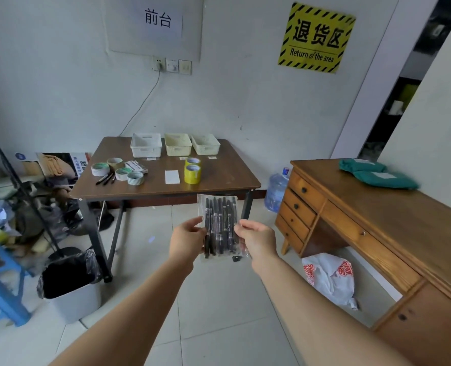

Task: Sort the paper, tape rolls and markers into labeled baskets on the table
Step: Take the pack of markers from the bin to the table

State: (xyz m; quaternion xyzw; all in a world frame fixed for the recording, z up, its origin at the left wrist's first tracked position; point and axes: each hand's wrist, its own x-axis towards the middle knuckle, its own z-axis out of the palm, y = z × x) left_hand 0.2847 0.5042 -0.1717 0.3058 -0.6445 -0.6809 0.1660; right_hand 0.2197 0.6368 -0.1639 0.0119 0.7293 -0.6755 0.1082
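Observation:
I hold a clear plastic pack of several black markers (pixel 220 225) upright in front of me, well short of the table. My left hand (pixel 187 240) pinches its left edge and my right hand (pixel 257 240) pinches its right edge. On the brown table (pixel 219 180) three baskets stand in a row at the back: a white basket (pixel 146 145), a cream basket (pixel 178 144) and another cream basket (pixel 205 143), each with a small label in front. Several tape rolls (pixel 118 170) and loose markers (pixel 105 178) lie at the left, a white paper (pixel 172 177) in the middle, two yellow tape rolls (pixel 192 170) beside it.
A grey bin with a black liner (pixel 71 283) stands at the table's left leg, a blue stool (pixel 0 281) further left. A wooden desk (pixel 377 220) fills the right side, with a water jug (pixel 276 190) and a plastic bag (pixel 330 278) on the floor.

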